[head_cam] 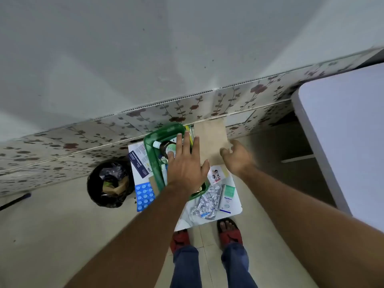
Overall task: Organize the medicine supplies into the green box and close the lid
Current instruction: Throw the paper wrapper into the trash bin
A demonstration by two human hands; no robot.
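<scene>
Left hand spread wide over box, right hand loosely open, both empty. Risk: knocking bottle; foil strips at 5 o'clock slide off worktop.

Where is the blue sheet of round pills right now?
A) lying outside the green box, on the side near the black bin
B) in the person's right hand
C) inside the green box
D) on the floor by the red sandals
A: the blue pill sheet lies flat outside the green box, on the side toward the black bin, and neither hand touches it.
</scene>
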